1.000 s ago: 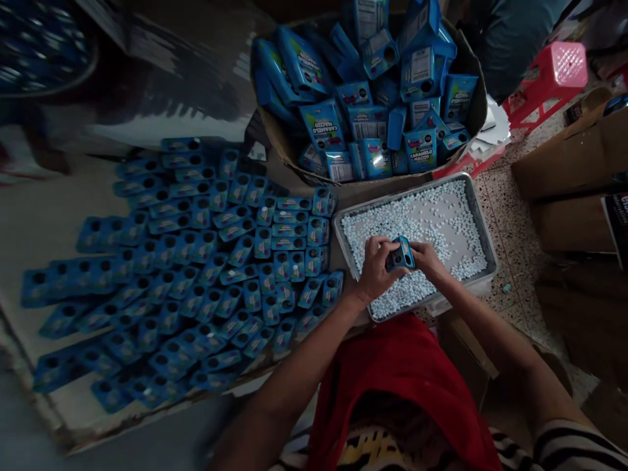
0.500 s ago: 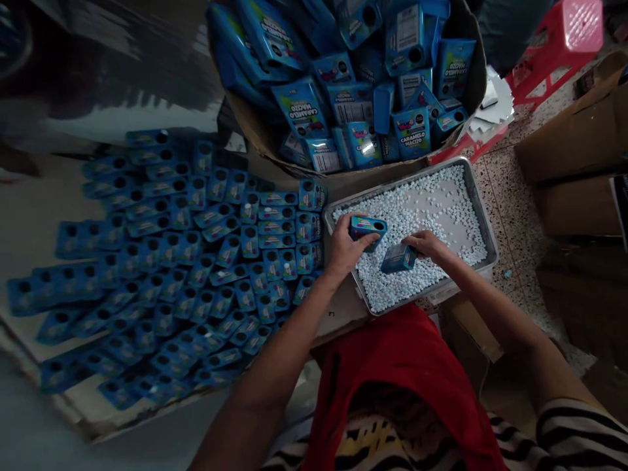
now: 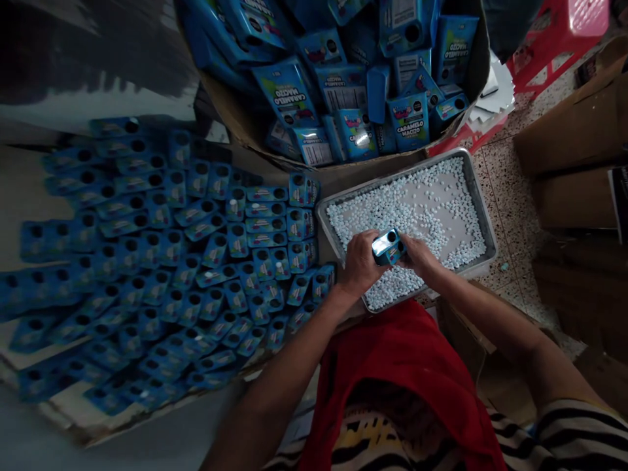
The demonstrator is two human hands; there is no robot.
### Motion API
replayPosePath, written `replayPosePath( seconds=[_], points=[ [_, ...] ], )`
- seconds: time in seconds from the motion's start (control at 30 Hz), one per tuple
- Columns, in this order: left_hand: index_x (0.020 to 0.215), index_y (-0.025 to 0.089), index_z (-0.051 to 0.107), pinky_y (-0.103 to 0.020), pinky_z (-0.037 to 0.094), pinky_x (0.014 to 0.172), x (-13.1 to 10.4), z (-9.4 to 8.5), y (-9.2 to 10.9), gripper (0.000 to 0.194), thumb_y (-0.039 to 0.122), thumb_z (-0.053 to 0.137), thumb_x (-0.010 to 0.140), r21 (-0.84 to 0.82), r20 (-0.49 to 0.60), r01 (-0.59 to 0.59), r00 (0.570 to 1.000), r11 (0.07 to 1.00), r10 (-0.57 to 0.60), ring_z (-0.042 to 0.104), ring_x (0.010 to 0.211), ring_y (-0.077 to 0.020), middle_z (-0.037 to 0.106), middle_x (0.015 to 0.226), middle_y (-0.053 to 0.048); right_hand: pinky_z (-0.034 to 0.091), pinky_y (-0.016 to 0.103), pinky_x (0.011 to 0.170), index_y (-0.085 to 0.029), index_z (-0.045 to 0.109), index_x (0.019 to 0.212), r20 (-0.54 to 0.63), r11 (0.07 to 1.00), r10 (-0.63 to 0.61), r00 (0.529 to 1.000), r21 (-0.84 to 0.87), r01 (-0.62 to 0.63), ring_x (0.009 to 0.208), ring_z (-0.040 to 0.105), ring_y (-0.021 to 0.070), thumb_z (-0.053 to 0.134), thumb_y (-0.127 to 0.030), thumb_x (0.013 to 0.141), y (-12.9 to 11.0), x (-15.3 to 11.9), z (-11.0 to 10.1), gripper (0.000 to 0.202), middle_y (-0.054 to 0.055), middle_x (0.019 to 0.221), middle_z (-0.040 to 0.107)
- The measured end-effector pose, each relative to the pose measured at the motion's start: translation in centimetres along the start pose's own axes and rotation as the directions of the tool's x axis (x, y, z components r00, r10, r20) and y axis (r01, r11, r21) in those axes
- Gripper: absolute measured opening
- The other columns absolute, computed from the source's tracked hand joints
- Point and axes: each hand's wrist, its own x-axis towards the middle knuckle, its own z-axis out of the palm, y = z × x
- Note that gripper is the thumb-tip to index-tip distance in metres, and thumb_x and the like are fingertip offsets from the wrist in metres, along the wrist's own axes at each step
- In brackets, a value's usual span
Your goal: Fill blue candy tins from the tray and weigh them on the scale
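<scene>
Over the tray, my left hand (image 3: 362,260) is closed round a small blue candy box (image 3: 384,243), whose top with a round dark hole catches the light. A second blue candy box (image 3: 393,254) sits right against it on the near side, and my right hand (image 3: 416,254) grips that one from the right. My fingers partly hide both boxes. Beneath them lies a metal tray (image 3: 483,222) of small pale-blue and white candies (image 3: 392,288), thickest on its left and near side.
Many blue boxes (image 3: 191,268) stand in rows on the table (image 3: 29,173) to the left, holes upward. Beyond the tray, a large cardboard box (image 3: 235,124) holds more blue boxes. A red plastic stool (image 3: 544,59) and cardboard cartons (image 3: 564,150) stand to the right.
My two hands have come together, bringing the two candy boxes side by side. The right hand's box is lifted and turned from its tilt over the candies. The view has shifted slightly.
</scene>
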Motion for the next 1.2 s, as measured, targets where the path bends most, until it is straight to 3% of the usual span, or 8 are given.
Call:
replayPosePath(
  seconds=[0.23,0.3,0.37,0.5,0.6,0.7,0.93,1.2],
  points=[
    [0.139,0.021,0.049,-0.046,0.061,0.106,-1.5,-1.0,-1.7,0.083,0.035,0.1,0.074,-0.028,-0.156,0.225,0.961,0.974,-0.226,0.072,0.121,-0.0346,0.069,0.13,-0.014,0.064,0.041,0.084,-0.022,0.07,0.106,-0.096,0.889,-0.334,0.937,-0.363,0.28,0.089,0.077,0.0275,0.061,-0.071,0.109,2.9,-1.2,-2.8,0.05,0.011,0.099,0.076],
    [0.135,0.021,0.049,-0.049,0.06,0.111,-1.6,-2.6,-2.8,0.091,0.035,0.105,0.064,-0.071,-0.251,0.355,0.898,0.932,-0.361,0.071,0.123,-0.0352,0.069,0.13,-0.012,0.06,0.054,0.108,-0.02,0.074,0.122,-0.073,0.628,-0.583,0.809,-0.671,0.393,0.121,0.073,0.0366,0.066,-0.054,0.111,4.8,-0.9,-5.1,0.037,0.02,0.127,0.076],
    [0.132,0.022,0.048,-0.051,0.061,0.112,-1.7,-4.5,-3.7,0.096,0.039,0.107,0.058,-0.14,-0.305,0.436,0.835,0.889,-0.458,0.071,0.121,-0.0342,0.069,0.129,-0.011,0.051,0.064,0.122,-0.019,0.075,0.135,0.244,0.199,-0.696,0.675,-0.838,0.508,0.145,0.062,0.042,0.069,-0.037,0.111,7.4,-0.3,-6.3,0.031,0.023,0.149,0.07],
    [0.131,0.025,0.044,-0.05,0.064,0.109,-3.1,-6.8,-3.3,0.101,0.049,0.108,0.057,-0.255,-0.34,0.448,0.788,0.857,-0.513,0.072,0.12,-0.0324,0.068,0.132,-0.011,0.046,0.063,0.131,-0.022,0.077,0.136,0.87,-0.307,-0.336,0.362,-0.464,0.831,0.159,0.054,0.0374,0.064,-0.02,0.113,12.3,1.5,-4.4,0.026,0.015,0.162,0.066],
    [0.135,0.026,0.044,-0.047,0.067,0.103,-4.6,-6.9,-2.0,0.103,0.05,0.107,0.058,-0.307,-0.347,0.439,0.774,0.844,-0.529,0.074,0.113,-0.0297,0.068,0.131,-0.01,0.043,0.06,0.134,-0.02,0.076,0.135,0.983,-0.415,-0.11,0.148,-0.181,0.892,0.158,0.055,0.0341,0.058,-0.019,0.116,13.6,3.0,-1.4,0.026,0.014,0.16,0.067],
    [0.133,0.025,0.048,-0.047,0.067,0.1,-5.7,-6.3,-1.1,0.103,0.049,0.108,0.053,-0.324,-0.405,0.439,0.736,0.838,-0.543,0.073,0.106,-0.0276,0.069,0.126,-0.007,0.04,0.05,0.135,-0.021,0.075,0.131,0.999,-0.44,0.026,0.024,-0.01,0.898,0.151,0.059,0.0293,0.053,-0.023,0.12,13.3,4.3,0.2,0.025,0.012,0.15,0.072],
    [0.132,0.027,0.051,-0.05,0.068,0.1,-6.1,-5.1,0.0,0.096,0.041,0.106,0.055,-0.381,-0.442,0.392,0.718,0.837,-0.538,0.073,0.104,-0.027,0.07,0.124,-0.006,0.035,0.052,0.135,-0.028,0.07,0.141,0.996,-0.456,0.078,-0.048,0.078,0.887,0.15,0.056,0.0298,0.051,-0.023,0.119,12.4,5.6,-0.1,0.029,0.008,0.154,0.069],
    [0.144,0.027,0.038,-0.054,0.06,0.12,-3.9,-0.7,-0.1,0.104,0.039,0.105,0.066,-0.425,-0.523,0.304,0.686,0.853,-0.505,0.07,0.127,-0.0299,0.063,0.144,-0.011,0.052,0.061,0.116,-0.021,0.077,0.128,0.982,-0.515,-0.128,0.14,-0.187,0.837,0.132,0.065,0.0353,0.06,-0.021,0.114,10.2,8.6,-3.7,0.022,0.015,0.137,0.075]
  ],
)
